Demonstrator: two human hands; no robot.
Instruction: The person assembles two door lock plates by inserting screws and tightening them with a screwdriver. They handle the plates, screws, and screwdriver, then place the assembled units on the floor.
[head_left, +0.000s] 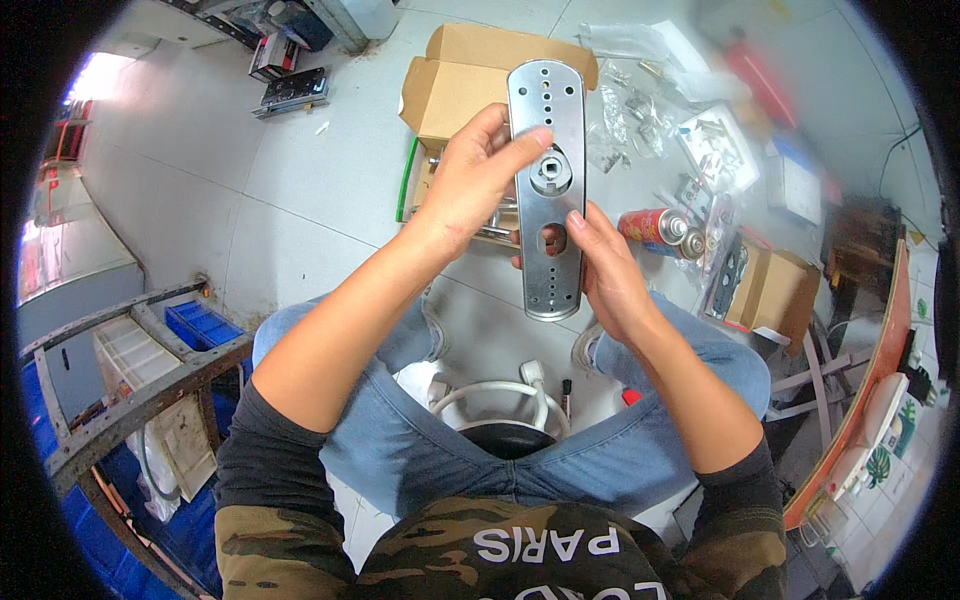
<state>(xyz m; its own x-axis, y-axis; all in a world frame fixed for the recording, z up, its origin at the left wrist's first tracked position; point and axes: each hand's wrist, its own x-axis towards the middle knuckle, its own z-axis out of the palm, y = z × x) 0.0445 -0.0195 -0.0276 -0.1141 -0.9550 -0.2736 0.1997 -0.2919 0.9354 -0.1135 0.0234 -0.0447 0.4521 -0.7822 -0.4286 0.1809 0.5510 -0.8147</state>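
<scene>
A long silver metal plate (547, 110) with rounded ends, rows of small holes and a round hub in its middle stands upright in front of me. My left hand (468, 185) grips its left edge, thumb laid across the hub. My right hand (603, 270) holds the lower right edge, thumb near a round hole. Behind the plate a metal handle part (497, 222) shows between my hands; I cannot tell if it is fixed to the plate.
An open cardboard box (455, 80) lies on the grey floor beyond my hands. Plastic bags of small hardware (630, 115) and a red spray can (655, 228) lie at the right, with a smaller brown box (775, 290). A metal rack (130, 390) stands at the left.
</scene>
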